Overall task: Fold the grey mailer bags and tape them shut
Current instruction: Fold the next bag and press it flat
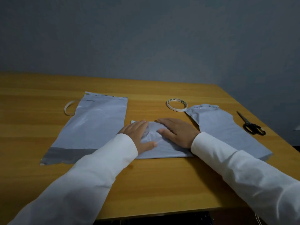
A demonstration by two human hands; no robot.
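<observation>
Now you've got both palms down flat on the folded mailer bag (162, 143), near the middle of the wooden bench (154, 184): your left hand (138, 137) on its left part, your right hand (177, 132) on its right, fingers straight and pressing, thumbs pointing inward with crumpled plastic between them. Left of it lies a flat unfolded mailer bag (95, 124), its darker strip toward the near edge, with a curl of peeled strip (69, 108) beside its far left corner. Off to the right, a third mailer bag (227, 132) runs under your right sleeve. Tape roll (177, 105) sits behind it, scissors (250, 125) by the right edge. Plain grey wall (146, 38) behind the bench.
</observation>
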